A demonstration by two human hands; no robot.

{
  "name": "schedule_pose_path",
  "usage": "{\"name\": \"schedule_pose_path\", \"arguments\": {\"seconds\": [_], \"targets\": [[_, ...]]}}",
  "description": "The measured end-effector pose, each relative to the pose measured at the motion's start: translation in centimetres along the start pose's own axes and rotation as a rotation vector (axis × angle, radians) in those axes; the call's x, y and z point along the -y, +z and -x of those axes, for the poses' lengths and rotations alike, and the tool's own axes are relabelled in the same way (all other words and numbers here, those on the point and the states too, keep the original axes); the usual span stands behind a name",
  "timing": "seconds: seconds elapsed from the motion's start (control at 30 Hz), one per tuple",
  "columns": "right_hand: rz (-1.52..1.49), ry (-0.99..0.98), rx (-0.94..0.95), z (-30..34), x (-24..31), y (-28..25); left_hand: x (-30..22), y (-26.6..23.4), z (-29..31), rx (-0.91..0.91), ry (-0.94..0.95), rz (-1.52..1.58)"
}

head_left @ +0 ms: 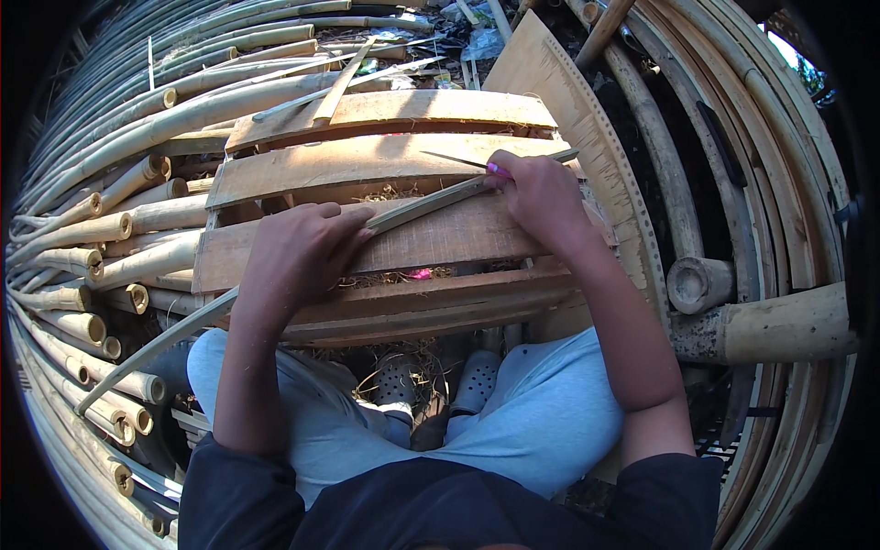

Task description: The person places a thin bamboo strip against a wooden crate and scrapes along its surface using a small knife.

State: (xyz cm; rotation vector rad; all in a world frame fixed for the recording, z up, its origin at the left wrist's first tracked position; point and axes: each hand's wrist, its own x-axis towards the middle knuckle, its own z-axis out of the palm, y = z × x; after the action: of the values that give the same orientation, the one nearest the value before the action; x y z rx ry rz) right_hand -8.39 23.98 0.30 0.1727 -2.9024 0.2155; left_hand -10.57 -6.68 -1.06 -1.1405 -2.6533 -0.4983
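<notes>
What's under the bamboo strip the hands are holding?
Wooden slats of a low bench carry the bamboo strip. The left hand presses it down; the right hand covers its far part. Straw shows through the gaps; anything below is hidden.

I count two hands: my left hand and my right hand. Between them runs one bamboo strip. Under my grip lie four wooden planks. Below, near my knees, two grey shoes.
</notes>
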Motion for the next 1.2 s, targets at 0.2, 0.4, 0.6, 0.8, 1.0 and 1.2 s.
{"name": "schedule_pose_path", "arguments": {"seconds": [0.2, 0.4, 0.6, 0.8, 1.0, 1.2], "targets": [[-0.019, 0.012, 0.006, -0.2, 0.0, -0.1, -0.4, 0.2, -0.4, 0.075, -0.008, -0.028], [-0.128, -0.007, 0.055, 1.6, 4.4, -0.3, -0.3, 0.6, -0.4, 0.092, -0.036, -0.080], [0.000, -0.060, 0.229, 2.0, 7.1, 0.1, 0.0, 0.6, -0.6, 0.065, -0.026, -0.033], [0.187, -0.031, 0.175, 0.6, 4.1, 0.0, -0.3, 0.7, -0.9, 0.097, -0.088, -0.044], [0.185, -0.084, 0.134, 0.2, 5.0, 0.5, -0.2, 0.5, -0.6, 0.093, -0.058, -0.013], [0.179, -0.172, 0.225, 0.7, 6.4, 0.8, -0.5, 0.3, -0.8, 0.130, -0.071, -0.026]]}}
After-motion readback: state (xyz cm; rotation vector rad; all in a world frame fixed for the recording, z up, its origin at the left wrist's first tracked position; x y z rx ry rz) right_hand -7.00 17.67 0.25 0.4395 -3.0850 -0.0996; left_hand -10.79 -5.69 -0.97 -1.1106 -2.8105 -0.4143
